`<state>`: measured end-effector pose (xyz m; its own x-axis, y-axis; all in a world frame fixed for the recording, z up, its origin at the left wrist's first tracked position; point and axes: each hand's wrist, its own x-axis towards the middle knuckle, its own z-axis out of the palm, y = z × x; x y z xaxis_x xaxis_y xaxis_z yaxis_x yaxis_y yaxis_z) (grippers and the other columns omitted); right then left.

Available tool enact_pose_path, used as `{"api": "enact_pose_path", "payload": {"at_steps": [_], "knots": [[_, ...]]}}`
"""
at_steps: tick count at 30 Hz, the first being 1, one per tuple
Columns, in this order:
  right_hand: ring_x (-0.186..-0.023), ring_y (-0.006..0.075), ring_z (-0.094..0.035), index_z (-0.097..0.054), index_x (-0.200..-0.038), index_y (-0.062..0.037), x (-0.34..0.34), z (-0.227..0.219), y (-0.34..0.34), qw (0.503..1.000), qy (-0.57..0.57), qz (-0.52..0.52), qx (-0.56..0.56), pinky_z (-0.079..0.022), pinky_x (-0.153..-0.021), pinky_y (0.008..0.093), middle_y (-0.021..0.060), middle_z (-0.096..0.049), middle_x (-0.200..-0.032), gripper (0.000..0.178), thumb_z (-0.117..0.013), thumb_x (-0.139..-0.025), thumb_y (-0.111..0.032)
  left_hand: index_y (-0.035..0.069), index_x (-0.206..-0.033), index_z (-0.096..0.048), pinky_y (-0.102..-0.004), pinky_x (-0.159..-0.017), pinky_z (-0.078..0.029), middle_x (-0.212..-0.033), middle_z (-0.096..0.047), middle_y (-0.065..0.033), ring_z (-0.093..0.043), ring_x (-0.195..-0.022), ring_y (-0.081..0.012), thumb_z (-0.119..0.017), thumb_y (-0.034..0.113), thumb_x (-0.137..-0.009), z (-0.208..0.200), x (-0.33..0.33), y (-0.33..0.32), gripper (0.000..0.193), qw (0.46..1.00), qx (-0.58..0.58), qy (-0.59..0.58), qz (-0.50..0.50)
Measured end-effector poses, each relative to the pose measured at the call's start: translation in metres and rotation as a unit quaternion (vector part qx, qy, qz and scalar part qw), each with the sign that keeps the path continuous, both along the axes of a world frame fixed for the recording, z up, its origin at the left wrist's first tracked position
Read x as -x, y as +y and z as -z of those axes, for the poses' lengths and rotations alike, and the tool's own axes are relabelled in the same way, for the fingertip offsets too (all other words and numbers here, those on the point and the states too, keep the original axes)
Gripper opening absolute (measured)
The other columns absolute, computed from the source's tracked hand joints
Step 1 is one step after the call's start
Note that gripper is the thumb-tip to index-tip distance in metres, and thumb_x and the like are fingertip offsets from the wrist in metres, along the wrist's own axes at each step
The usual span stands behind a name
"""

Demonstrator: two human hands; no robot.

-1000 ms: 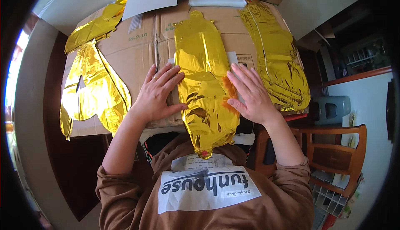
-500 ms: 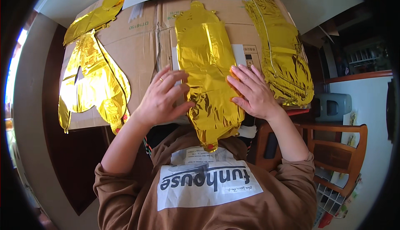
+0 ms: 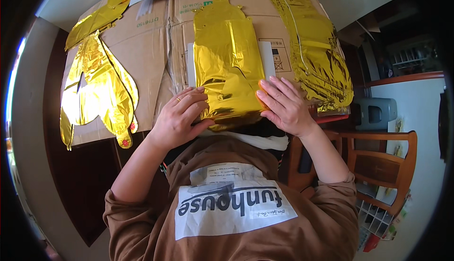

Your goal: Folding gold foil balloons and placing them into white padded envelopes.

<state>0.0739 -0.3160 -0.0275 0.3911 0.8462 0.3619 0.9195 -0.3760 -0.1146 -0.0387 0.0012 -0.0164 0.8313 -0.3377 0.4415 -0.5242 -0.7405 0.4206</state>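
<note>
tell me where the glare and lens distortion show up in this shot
Head view: the gold foil balloon under both hands throws bright glare patches, as does the crumpled foil piece on the left; daylight blows out the far left rim; the flattened cardboard edges bow outward and the corners go black, typical fisheye; the left hand and right hand look sharp.

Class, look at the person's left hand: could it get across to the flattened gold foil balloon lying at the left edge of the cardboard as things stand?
Probably yes. The left hand rests on the middle foil balloon; only bare cardboard lies between it and the left foil balloon.
</note>
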Motion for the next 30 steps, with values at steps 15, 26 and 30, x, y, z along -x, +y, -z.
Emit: {"api": "enact_pose_path", "payload": {"at_steps": [15, 26, 30], "knots": [[-0.124, 0.0358, -0.063, -0.066, -0.128, 0.0012, 0.014, 0.017, 0.0, 0.987, -0.158, 0.008, -0.026, -0.051, -0.107, 0.0454, 0.0215, -0.065, -0.132, 0.035, -0.064, -0.095, -0.012, 0.003, -0.101, -0.066, -0.043, -0.099, -0.056, -0.112, -0.069, -0.0126, -0.068, -0.116, -0.0326, -0.089, 0.018, -0.073, 0.006, 0.005, 0.0, 0.039, 1.0, 0.002, -0.023, 0.011], [-0.124, 0.0341, -0.063, -0.066, -0.13, -0.0037, 0.01, 0.012, -0.026, 0.991, -0.129, -0.025, -0.009, -0.051, -0.107, 0.0454, 0.0186, -0.066, -0.133, 0.039, -0.067, -0.093, -0.018, 0.004, -0.104, -0.068, -0.0417, -0.094, -0.057, -0.112, -0.07, -0.0131, -0.07, -0.11, -0.0318, -0.082, 0.013, -0.076, 0.021, 0.027, -0.036, 0.032, 0.989, -0.068, -0.133, -0.017], [-0.126, 0.0346, -0.06, -0.065, -0.135, -0.0114, 0.012, 0.011, -0.027, 0.993, -0.11, -0.033, -0.012, -0.048, -0.109, 0.0471, 0.0185, -0.062, -0.138, 0.044, -0.069, -0.092, -0.022, 0.001, -0.112, -0.069, -0.0432, -0.097, -0.055, -0.116, -0.068, -0.0159, -0.068, -0.113, -0.035, -0.079, 0.009, -0.075, 0.022, 0.025, -0.027, 0.04, 0.991, -0.064, -0.118, 0.012]]}}
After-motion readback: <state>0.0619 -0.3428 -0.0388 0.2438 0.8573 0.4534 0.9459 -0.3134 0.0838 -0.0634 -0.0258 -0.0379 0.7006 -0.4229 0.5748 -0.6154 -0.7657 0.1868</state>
